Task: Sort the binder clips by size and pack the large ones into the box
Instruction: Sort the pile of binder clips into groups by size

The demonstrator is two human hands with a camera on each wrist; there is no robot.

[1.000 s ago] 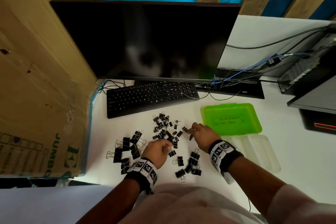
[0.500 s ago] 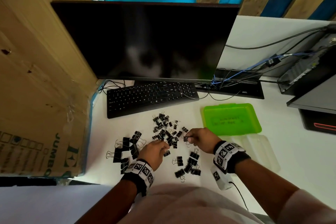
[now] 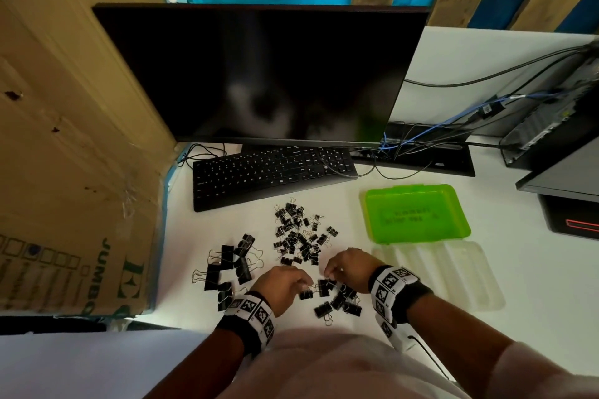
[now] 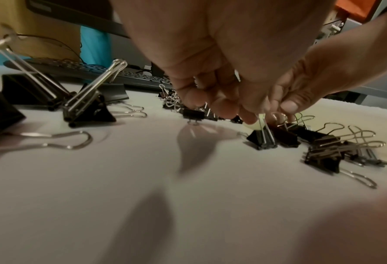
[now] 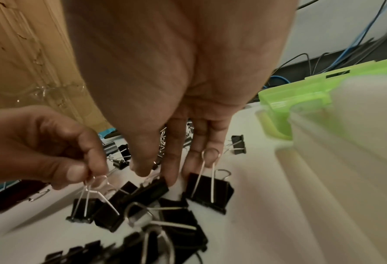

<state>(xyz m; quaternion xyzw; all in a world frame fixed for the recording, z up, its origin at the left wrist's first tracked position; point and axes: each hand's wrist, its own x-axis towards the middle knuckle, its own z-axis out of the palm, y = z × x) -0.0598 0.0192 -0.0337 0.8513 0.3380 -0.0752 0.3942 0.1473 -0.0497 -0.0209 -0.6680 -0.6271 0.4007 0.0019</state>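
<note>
Black binder clips lie in three groups on the white desk: large ones [image 3: 230,266] at the left, a pile of small ones [image 3: 298,236] in the middle, medium ones [image 3: 338,300] nearest me. My left hand [image 3: 306,285] pinches the wire handles of a medium clip [image 4: 262,138] that stands on the desk. Just to its right, my right hand [image 3: 327,275] pinches the handle of another medium clip [image 5: 154,187] between thumb and forefinger. The open green box [image 3: 416,212] sits to the right, with no clips in it.
A clear lid [image 3: 453,275] lies in front of the green box, close to my right wrist. A black keyboard [image 3: 269,172] and a dark monitor [image 3: 259,74] stand behind the clips. A cardboard box [image 3: 71,172] walls the left side. Cables and a computer case [image 3: 551,126] are at the far right.
Both hands have drawn back from the pile of small clips toward me and now meet over the medium clips near the desk's front edge.
</note>
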